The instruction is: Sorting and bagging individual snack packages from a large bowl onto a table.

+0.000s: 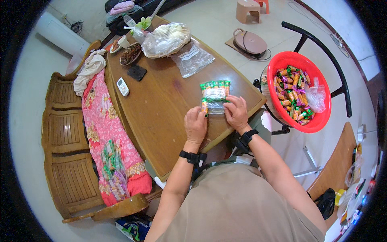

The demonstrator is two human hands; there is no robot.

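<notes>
A clear snack bag (215, 92) lies toward the right-hand corner of the table (161, 113), open wood leftward; left hand (196, 124) and right hand (237, 113) flank its near end, whether clamped cannot be told.

Taupe shirt (238, 201), black wristbands (187, 155) with boxy modules (200, 159)

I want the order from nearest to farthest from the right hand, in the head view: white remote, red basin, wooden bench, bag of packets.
From the right hand:
1. Bag of packets: touching it, ahead and left.
2. Red basin: to the right.
3. White remote: well to the left.
4. Wooden bench: farthest out, left.
</notes>
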